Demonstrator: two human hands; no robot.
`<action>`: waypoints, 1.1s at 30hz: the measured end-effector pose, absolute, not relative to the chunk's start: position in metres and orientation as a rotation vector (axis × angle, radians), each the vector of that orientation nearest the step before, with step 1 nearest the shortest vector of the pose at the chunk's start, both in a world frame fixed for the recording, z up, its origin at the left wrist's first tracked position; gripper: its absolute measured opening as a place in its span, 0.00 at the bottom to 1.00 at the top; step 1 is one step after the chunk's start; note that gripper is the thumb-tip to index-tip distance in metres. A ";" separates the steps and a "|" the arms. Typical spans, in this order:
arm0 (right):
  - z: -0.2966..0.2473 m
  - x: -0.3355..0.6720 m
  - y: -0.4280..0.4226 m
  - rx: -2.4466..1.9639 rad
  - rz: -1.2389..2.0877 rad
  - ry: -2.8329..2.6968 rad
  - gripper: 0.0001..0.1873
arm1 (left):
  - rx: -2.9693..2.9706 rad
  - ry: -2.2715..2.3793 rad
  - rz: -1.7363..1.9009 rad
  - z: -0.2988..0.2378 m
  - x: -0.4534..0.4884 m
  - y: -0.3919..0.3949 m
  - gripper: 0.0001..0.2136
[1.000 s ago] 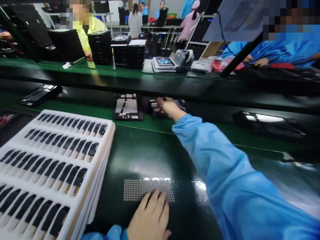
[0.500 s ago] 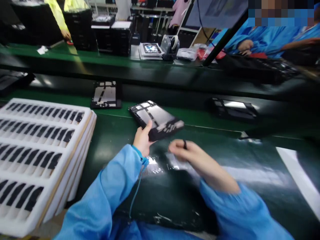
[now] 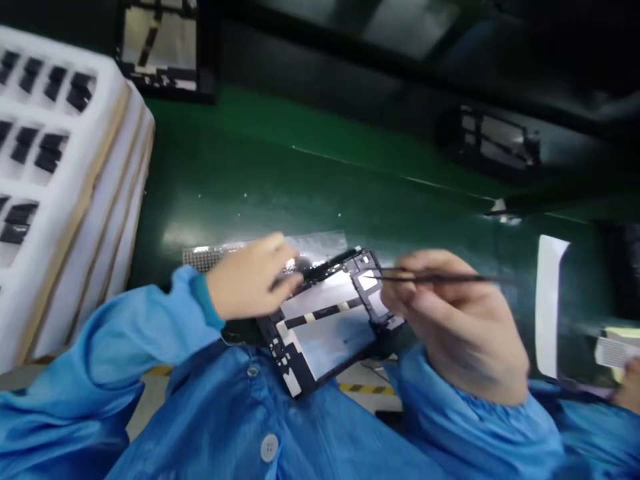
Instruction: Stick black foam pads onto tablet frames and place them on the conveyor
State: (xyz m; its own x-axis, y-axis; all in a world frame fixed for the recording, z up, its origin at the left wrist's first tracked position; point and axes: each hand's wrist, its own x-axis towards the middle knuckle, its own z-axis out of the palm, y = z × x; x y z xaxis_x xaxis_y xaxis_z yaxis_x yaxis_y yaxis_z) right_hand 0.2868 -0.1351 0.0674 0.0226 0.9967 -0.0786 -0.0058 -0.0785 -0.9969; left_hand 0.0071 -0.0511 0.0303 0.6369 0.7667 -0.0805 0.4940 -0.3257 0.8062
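An uncovered tablet (image 3: 327, 340), with silvery battery panels and a black frame, lies slanted close to my body, its lower corner over my lap. My left hand (image 3: 253, 277), somewhat blurred, is at the tablet's upper left edge with thumb and forefinger apart; whether it touches the edge is unclear. In my right hand (image 3: 455, 323) thin dark tweezers (image 3: 445, 277) are pinched. Their tip reaches the white patches on the tablet's right end. Behind my left hand lies a clear film sheet (image 3: 320, 243) with a patterned strip (image 3: 200, 259).
At left stands a stack of white foam trays (image 3: 107, 87) holding small black parts. More open tablets lie at the back left (image 3: 160, 50) and back right (image 3: 503, 140). On the right are a white paper strip (image 3: 547, 307) and another person's hand (image 3: 629, 387).
My view has tipped downward. The tablet has come nearer my body and turned. My left hand has shifted to its upper left edge. Tweezers now show in my right hand beside the tablet.
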 end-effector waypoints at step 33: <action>0.015 0.206 -0.163 -1.438 0.990 -1.151 0.11 | 2.624 0.914 -0.122 0.010 -0.006 -0.010 0.15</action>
